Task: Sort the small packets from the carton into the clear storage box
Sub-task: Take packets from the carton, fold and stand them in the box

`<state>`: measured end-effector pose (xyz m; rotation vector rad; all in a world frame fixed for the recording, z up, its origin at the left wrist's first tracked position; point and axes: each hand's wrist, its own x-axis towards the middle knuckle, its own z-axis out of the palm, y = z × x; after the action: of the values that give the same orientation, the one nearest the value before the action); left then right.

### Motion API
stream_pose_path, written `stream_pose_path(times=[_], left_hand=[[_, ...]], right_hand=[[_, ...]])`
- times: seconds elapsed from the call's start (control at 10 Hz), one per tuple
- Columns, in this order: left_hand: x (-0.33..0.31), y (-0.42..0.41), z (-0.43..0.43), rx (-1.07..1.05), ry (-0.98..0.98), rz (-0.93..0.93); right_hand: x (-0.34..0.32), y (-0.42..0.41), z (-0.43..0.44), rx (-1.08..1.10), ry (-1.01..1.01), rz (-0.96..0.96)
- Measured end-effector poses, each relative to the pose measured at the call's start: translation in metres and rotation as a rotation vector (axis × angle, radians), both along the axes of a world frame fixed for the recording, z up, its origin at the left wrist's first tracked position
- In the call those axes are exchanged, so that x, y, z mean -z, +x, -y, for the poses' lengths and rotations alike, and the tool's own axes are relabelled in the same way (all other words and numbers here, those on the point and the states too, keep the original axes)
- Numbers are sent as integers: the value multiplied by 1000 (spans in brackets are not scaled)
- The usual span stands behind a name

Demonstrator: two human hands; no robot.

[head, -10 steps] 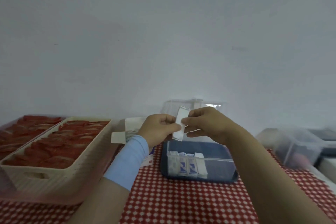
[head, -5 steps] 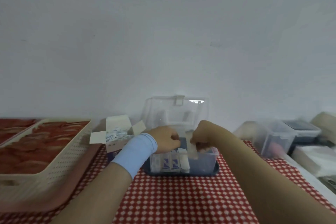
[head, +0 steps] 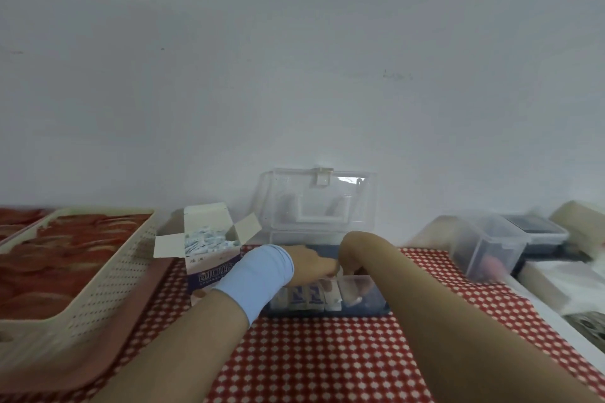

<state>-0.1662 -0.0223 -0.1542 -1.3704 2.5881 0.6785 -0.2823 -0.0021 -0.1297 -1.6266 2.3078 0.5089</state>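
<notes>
The small white packet [head: 341,285] I am holding is inside the clear storage box [head: 373,291], standing up. It is at the right end of a row of packets [head: 306,296] that stand side by side along the front wall of the box. The packets in the row have blue marks on them.

My right hand [head: 355,255] bends over the top edge of the box and goes down into it. Its fingers [head: 357,293] are curled, and I can see them through the clear front wall, right against the packet. My left hand [head: 311,263] comes from the left of the box. Its fingertips reach the top of the same packet. It is too blurry to tell if they pinch it or only touch it. A light blue sleeve [head: 258,275] sits on my left wrist.

The lid [head: 314,203] of the box is open and stands up at the back of the box.

Just left of the box is the carton [head: 212,271]. Its flaps are open and it has many more packets [head: 206,239] in it. Farther left of the box is a cream basket [head: 108,281] full of red things, and it sits on a pink tray [head: 82,366]. To the right of the box, well apart, is a clear tub [head: 487,249].

The box stands on a red and white checked cloth [head: 320,360]. Behind the box is a white wall [head: 294,59].
</notes>
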Motion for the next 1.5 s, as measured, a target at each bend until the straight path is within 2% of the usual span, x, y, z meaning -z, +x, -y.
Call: stream_pose_path(times=[0.2,0.5,0.8,1.0,1.1,1.2,1.3,1.4,1.5], left_hand=[[0,3,-3,13,80,-82],[-4,7,-9,45,4,53],[-30,23,-12,124,-83,-128],[-60,56,-10,74,-213,-384],[-68,86,0,-38,-319,-478],[-66,120,16,-176,-416,-478],[-56,154,26,-316,-465,-377],[-40,174,29,-382,-441,-257],[-24,184,30,-403,-370,-275]], right_hand=[[6,-5,3,-40,-33,4],[9,-10,1,-9,-114,59],[-1,-13,-8,-10,-124,157],[-33,-10,-3,165,-300,383],[-51,6,3,25,-470,435],[-58,37,-1,-211,-610,568],[-52,71,-1,-405,-676,588],[-41,94,7,-482,-692,519],[-31,113,18,-544,-655,434]])
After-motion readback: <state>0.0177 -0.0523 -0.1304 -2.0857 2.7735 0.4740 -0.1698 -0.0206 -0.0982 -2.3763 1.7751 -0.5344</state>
